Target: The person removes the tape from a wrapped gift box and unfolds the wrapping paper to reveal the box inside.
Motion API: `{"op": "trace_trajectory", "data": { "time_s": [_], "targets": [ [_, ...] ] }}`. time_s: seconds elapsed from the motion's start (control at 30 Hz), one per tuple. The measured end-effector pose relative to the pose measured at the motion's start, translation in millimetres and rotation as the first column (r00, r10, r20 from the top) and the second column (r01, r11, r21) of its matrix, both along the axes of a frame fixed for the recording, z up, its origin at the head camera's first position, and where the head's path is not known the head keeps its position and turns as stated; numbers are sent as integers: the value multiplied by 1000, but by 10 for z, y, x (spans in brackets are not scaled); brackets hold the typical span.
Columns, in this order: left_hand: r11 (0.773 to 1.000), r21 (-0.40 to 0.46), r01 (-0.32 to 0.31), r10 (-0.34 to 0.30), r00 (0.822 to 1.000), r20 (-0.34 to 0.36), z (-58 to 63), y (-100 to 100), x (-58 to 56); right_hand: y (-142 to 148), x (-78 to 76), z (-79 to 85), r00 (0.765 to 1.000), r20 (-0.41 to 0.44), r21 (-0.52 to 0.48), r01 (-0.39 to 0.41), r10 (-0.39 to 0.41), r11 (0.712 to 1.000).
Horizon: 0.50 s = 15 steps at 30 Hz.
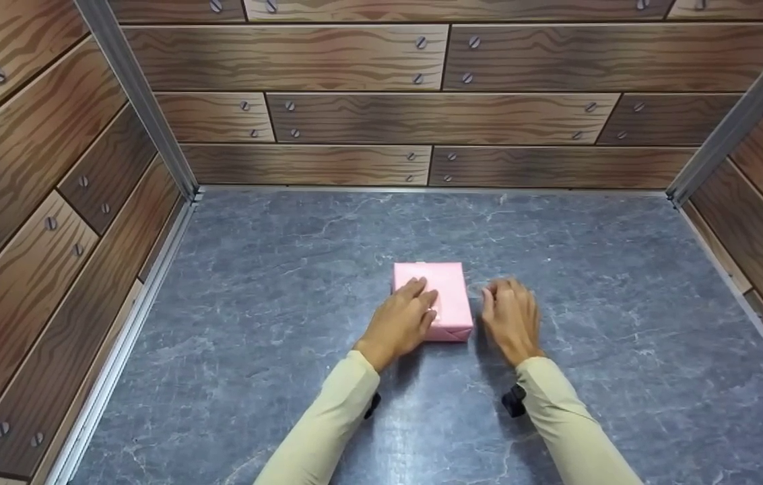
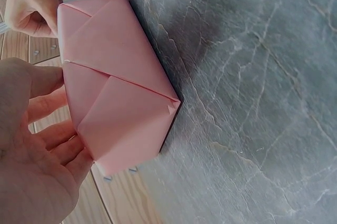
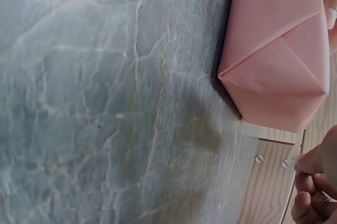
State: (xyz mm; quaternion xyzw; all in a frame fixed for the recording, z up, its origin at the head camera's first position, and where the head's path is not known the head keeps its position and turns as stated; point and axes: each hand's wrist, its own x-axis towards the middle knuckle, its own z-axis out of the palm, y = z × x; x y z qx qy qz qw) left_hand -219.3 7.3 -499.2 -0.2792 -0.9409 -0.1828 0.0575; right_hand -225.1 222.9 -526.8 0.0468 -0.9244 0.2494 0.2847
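A pink paper-wrapped box lies flat on the grey marbled surface, its folded end flaps showing in the left wrist view. My left hand rests on the left part of its top, fingers spread; shiny clear patches show beside the fingertips. Just off the box's right side is my right hand, apart from it. In the right wrist view, the thumb and forefinger of the right hand are pinched together, the other fingers curled. A tiny see-through sliver at their tips looks like clear tape, though it is faint.
Wood-plank patterned panels wall in the back and both sides of the marbled surface. Metal strips run along the edges and up the corners. A small black device sits at the right wrist.
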Motion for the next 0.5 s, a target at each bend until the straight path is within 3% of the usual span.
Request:
{"op": "trace_trajectory", "data": {
  "time_s": [0.2,0.5],
  "targets": [
    [1000,8,5,-5,1000,-3,0,-6,9,11,0,-16,1000,-1,-14,15,-15,1000],
    [1000,14,-3,2,1000,14,5,-9,7,38,-1,24,998,67,-88,15,-10,996]
  ]
}}
